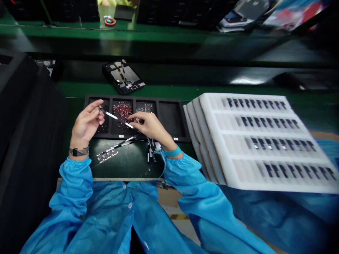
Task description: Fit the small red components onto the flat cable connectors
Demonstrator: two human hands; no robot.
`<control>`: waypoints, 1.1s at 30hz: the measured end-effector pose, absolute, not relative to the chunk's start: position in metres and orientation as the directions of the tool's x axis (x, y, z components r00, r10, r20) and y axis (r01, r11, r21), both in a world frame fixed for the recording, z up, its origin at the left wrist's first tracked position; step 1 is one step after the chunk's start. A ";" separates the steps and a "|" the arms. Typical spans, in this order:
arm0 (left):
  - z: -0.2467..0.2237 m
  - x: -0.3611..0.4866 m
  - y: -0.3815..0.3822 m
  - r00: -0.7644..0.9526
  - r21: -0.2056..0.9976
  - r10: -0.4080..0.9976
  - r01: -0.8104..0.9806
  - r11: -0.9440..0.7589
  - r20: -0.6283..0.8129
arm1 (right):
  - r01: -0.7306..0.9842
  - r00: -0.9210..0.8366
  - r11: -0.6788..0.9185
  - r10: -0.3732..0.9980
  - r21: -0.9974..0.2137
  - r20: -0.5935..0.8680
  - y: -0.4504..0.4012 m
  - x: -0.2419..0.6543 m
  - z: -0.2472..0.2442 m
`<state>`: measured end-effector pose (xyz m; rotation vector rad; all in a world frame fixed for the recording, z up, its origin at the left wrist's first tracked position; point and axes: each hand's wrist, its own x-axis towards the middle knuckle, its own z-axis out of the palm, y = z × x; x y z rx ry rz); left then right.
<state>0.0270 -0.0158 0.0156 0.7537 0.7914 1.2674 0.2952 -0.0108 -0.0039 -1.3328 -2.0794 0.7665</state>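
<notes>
A thin black-and-white flex cable (112, 115) stretches between my hands above a black compartment tray (172, 138). My left hand (86, 121) pinches its upper left end between thumb and fingertips. At the lower right end, the fingers of my right hand (150, 128) are closed on the strip. Tiny red parts (123, 111) fill one tray compartment, and small grey parts (145, 107) lie in the one beside it, partly behind my right hand. Below the tray, several more strips with small boards (107, 155) lie on the green bench. Another cluster of strips (150, 150) lies by my right wrist.
To the right is a stack of white foam trays (219, 141), the top one holding rows of small dark parts. An opened black device (124, 76) lies behind the compartment tray. Tall black foam blocks (29, 116) stand at left. A tape roll (109, 22) sits on the shelf.
</notes>
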 end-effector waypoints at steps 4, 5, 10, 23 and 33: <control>0.015 0.009 -0.007 -0.072 0.747 0.990 -0.663 0.042 -0.120 | 0.783 -0.500 0.423 0.864 -0.457 -0.057 0.001 0.277 0.003; 0.014 0.007 -0.006 -0.085 0.732 0.988 -0.680 0.039 -0.131 | 0.804 -0.506 0.431 0.858 -0.410 -0.090 0.003 0.273 0.003; 0.009 0.006 -0.007 -0.090 0.737 0.985 -0.674 0.049 -0.148 | 0.843 -0.502 0.432 0.847 -0.322 -0.178 0.003 0.263 -0.007; 0.002 0.014 -0.010 -0.081 0.817 0.987 -0.573 0.069 -0.139 | 0.323 -0.416 0.154 0.910 -0.934 0.006 -0.015 0.289 -0.015; -0.003 0.045 -0.018 -0.100 0.915 0.981 -0.388 0.114 -0.165 | 0.188 -0.392 0.108 0.920 -0.976 0.027 -0.041 0.289 -0.008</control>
